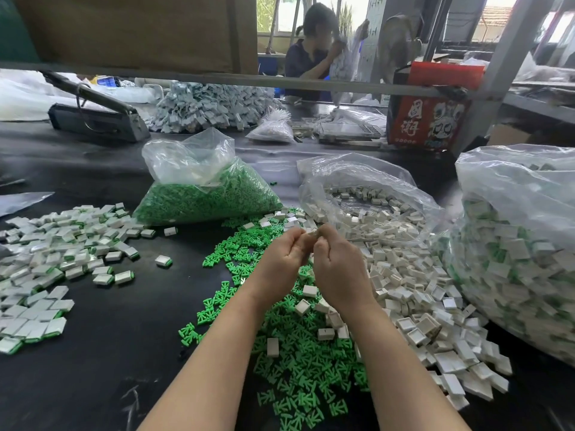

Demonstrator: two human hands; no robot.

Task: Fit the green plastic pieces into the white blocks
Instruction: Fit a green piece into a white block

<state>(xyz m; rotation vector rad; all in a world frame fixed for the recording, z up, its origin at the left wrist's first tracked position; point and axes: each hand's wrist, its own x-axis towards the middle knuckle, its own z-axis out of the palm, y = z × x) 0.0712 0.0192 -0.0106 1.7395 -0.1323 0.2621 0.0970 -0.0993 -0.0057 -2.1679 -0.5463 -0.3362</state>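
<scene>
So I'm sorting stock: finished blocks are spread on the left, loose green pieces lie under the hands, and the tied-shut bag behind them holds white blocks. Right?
One thing is off: the head view shows the bag behind the loose green pieces holds green pieces, and its mouth is open. The finished blocks do lie left, with the hands above the green pieces.

Two bare forearms reach forward from the bottom edge and converge at the centre. The left hand point(281, 253) and the right hand point(337, 262) meet knuckle to knuckle, backs up, fingers curled inward. Their fingertips pinch a small pale piece point(312, 234) held between the two hands.
</scene>
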